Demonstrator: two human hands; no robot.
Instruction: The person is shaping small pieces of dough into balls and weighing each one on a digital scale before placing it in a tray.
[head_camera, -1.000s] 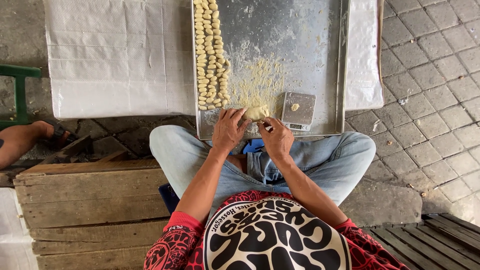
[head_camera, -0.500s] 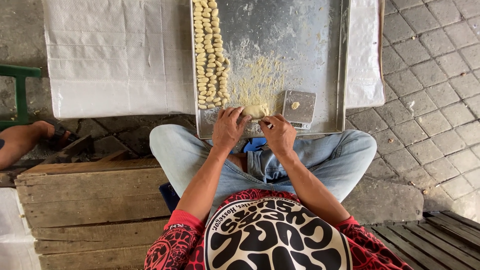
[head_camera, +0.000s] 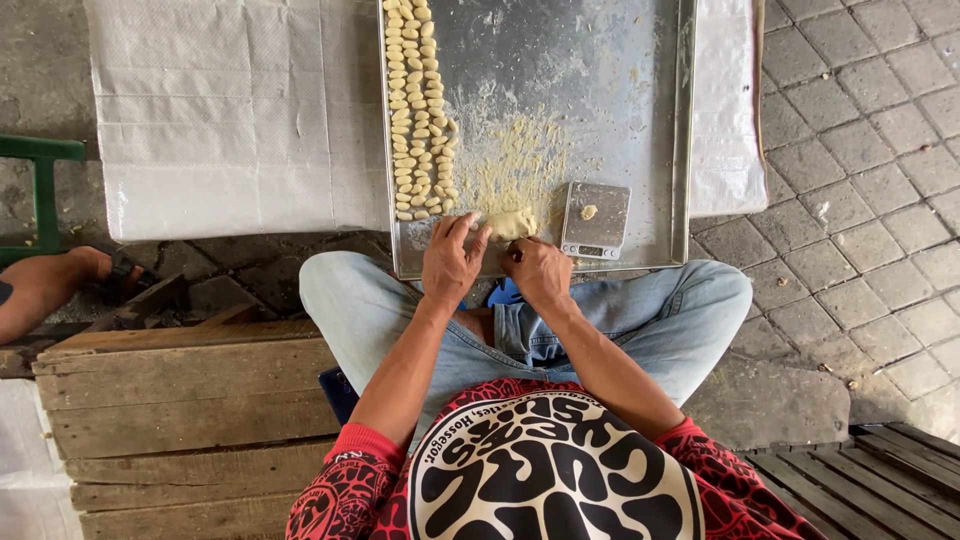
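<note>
The left hand (head_camera: 452, 262) and right hand (head_camera: 537, 270) rest with curled fingers on a pale dough lump (head_camera: 512, 223), at the near edge of the metal tray (head_camera: 640, 120), just left of a small scale (head_camera: 594, 220). The dough looks soft, light and a little sticky; pinching it from its sides seems best.

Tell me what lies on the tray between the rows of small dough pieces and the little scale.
In the head view, a scatter of pale crumbs on the bare metal tray separates the dough pieces from the scale; the dough lump sits at its near end.
</note>
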